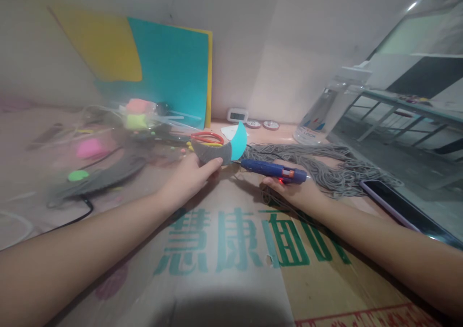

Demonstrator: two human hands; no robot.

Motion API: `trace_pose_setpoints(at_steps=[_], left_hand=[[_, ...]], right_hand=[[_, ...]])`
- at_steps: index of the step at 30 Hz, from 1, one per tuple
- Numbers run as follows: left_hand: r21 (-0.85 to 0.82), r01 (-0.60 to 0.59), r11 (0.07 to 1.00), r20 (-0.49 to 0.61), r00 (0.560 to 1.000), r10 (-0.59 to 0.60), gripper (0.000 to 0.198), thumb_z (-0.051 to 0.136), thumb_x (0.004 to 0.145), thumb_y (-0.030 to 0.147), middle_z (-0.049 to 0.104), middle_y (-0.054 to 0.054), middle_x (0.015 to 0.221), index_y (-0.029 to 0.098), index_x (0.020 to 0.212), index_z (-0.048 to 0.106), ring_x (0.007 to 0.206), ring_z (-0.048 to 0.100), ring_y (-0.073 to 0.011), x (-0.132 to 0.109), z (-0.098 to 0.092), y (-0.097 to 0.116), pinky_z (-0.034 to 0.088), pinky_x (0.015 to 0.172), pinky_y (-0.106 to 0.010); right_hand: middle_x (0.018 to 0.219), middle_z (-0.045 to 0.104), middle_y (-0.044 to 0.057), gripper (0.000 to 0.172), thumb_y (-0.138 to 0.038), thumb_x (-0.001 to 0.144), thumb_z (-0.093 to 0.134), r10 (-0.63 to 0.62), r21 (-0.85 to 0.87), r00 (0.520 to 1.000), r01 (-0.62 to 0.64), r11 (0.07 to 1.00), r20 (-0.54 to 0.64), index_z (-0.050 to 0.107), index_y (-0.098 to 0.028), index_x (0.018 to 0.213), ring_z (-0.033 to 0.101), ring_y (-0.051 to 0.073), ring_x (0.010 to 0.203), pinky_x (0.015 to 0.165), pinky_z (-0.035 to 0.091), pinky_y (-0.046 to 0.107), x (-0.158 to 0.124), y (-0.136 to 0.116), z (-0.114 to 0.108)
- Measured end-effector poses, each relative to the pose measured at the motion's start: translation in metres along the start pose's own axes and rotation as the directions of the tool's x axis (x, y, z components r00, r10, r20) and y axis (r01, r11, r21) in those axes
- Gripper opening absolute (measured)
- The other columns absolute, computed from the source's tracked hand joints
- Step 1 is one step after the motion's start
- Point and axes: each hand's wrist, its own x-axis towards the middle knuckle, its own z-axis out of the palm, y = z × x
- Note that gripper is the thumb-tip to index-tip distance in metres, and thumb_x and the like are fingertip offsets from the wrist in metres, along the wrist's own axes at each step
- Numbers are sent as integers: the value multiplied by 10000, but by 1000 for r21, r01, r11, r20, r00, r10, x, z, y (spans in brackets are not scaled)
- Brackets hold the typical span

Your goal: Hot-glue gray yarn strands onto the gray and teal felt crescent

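Somewhat beyond glue gun (262, 169), transparent bottle (315, 112).

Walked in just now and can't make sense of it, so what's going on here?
A person's left hand is holding up a crescent-shaped piece, mostly grey with a bare turquoise tip. The right hand holds what looks like a blue glue gun, its red light lit and its nozzle close to where grey meets turquoise; whether it touches is unclear. A heap of grey cord lies just beyond the right hand.
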Motion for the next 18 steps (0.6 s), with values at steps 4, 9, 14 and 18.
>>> trace_pose_setpoints(at_steps=[4, 9, 14, 18], left_hand=[[-16, 2, 1000, 17, 1000, -2, 336, 549, 847, 481, 642, -26, 705, 177, 718, 612, 630, 559, -170, 0, 0, -1, 426, 604, -281], [-27, 14, 1000, 16, 1000, -14, 339, 555, 843, 489, 645, -28, 711, 175, 731, 613, 634, 560, -171, 0, 1, -4, 426, 609, -281], [8, -7, 1000, 46, 999, 7, 349, 542, 858, 487, 634, -22, 707, 169, 729, 606, 641, 554, -167, 0, 0, -3, 423, 613, -279], [20, -7, 1000, 64, 998, 6, 364, 535, 866, 501, 636, -21, 712, 167, 739, 605, 650, 558, -168, 0, 0, -3, 423, 616, -281]], right_hand=[[579, 536, -18, 295, -426, 804, 658, 8, 3, 1000, -8, 1000, 3, 525, -213, 649, 500, 138, 533, 502, 398, 261, 0, 1, 0], [583, 548, -16, 283, -434, 802, 662, 29, -9, 1000, -29, 1000, 13, 544, -214, 667, 513, 141, 531, 494, 400, 259, 0, 1, 0], [566, 530, -22, 312, -452, 794, 663, 12, -2, 1000, -12, 1000, -10, 526, -210, 653, 500, 136, 519, 483, 387, 254, 0, 2, 1], [586, 543, -21, 275, -414, 798, 659, 14, 6, 1000, -14, 1000, -19, 531, -210, 665, 506, 136, 533, 499, 394, 255, 0, 5, 1]])
